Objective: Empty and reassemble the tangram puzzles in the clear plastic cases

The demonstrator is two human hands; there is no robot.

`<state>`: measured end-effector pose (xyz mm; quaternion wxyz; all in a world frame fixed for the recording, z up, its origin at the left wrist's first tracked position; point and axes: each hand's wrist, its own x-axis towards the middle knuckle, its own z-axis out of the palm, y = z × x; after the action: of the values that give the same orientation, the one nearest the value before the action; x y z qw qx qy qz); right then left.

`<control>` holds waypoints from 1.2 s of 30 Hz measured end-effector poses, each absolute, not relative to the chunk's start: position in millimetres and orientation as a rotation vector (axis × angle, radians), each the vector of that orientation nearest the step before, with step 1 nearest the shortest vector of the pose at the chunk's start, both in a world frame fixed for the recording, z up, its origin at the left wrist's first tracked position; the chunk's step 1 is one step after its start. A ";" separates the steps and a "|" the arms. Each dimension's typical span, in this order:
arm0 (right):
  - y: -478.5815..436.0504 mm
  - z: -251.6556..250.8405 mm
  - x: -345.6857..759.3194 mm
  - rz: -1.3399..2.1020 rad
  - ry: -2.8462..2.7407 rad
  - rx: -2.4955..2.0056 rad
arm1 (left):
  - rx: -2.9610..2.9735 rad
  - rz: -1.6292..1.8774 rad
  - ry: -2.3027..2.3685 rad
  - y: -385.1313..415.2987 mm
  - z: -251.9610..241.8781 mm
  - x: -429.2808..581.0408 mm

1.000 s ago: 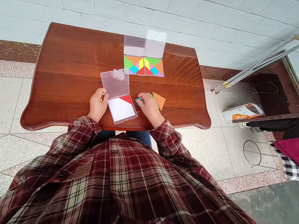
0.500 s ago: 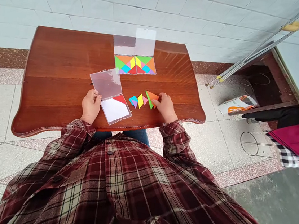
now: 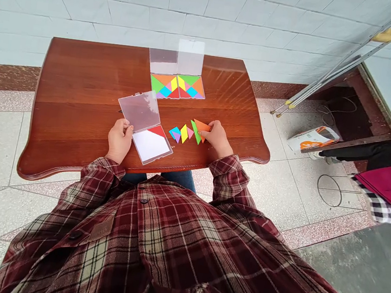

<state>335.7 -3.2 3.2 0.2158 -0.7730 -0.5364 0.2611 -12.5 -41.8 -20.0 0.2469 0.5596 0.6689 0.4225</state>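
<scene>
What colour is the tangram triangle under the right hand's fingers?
The tangram triangle at the right hand is orange, clearest in the head view.

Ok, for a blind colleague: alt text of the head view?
A right hand touches an orange triangular tangram piece beside small coloured pieces on a brown wooden table; the left hand holds an open clear plastic case.

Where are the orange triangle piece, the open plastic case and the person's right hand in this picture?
Orange triangle piece (image 3: 201,127), head view, on its flat top face.
Open plastic case (image 3: 138,111), head view, on its clear lid.
Right hand (image 3: 218,140), head view, on the back of the hand.
</scene>
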 end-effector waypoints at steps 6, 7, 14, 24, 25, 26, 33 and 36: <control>-5.9 -3.4 336.6 0.898 -1.304 -1.871 | 1.518 1.159 1.828 -41.0 -23.1 -13.6; -6.9 -2.8 336.2 0.930 -1.266 -1.823 | 1.518 1.156 1.829 -41.0 -22.9 -13.6; -15.9 4.5 329.6 1.008 -0.954 -1.704 | 1.506 1.160 1.836 -41.2 -20.9 -13.0; -19.2 4.2 325.6 1.020 -0.783 -1.639 | 1.487 1.170 1.811 -41.2 -24.7 -15.2; -19.5 4.5 325.4 1.021 -0.784 -1.634 | 1.487 1.175 1.807 -41.0 -25.1 -15.4; -19.8 4.6 325.4 1.020 -0.788 -1.628 | 1.486 1.179 1.804 -40.9 -25.3 -15.5; -20.5 4.5 326.3 1.004 -0.774 -1.561 | 1.481 1.215 1.826 -42.3 -20.3 -14.1; -22.7 7.6 322.0 1.007 -0.783 -1.542 | 1.480 1.202 1.829 -42.8 -19.0 -14.5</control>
<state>322.0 -22.7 7.6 0.5399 -0.6486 -0.3293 0.4235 -14.5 -42.8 -19.0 0.2469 0.5428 0.6708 0.4409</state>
